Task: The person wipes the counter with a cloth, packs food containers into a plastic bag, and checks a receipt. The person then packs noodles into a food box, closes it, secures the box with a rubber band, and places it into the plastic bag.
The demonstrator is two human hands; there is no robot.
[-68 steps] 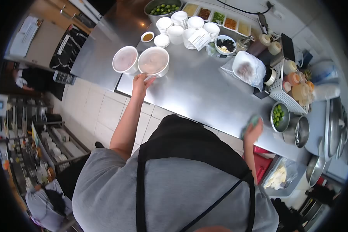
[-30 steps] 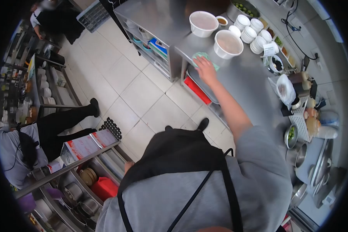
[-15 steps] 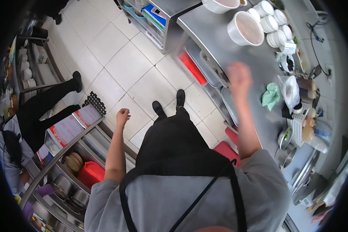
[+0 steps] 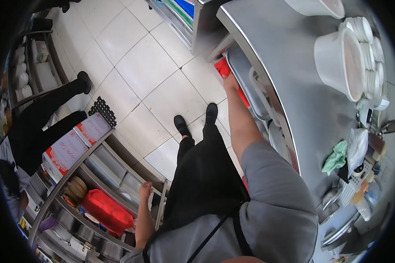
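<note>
My right hand [image 4: 231, 82] reaches below the steel table's edge and grips a red object [image 4: 222, 67] beside a grey tray [image 4: 243, 83] on the lower shelf. Curled closed near the steel shelving at lower left is my left hand [image 4: 145, 189]; nothing shows in it. On the steel table [image 4: 289, 83] stand a large white tub [image 4: 338, 63] with a lid and, at the top edge, a second white tub [image 4: 318, 5]. A crumpled green cloth [image 4: 335, 158] lies on the table at the right, out of my hands.
A person's dark-clad leg [image 4: 52, 103] stretches across the floor at left, beside cartons [image 4: 66, 151]. Red bags [image 4: 107, 212] and pans lie in the lower left shelving. Stacked white lids [image 4: 366, 55], a plastic bag [image 4: 357, 147] and a white basket [image 4: 354, 186] stand at right.
My right hand has left the tabletop and reached down to the red object under it. My left hand has moved lower, toward the shelving. The view has shifted closer to the table's end.
</note>
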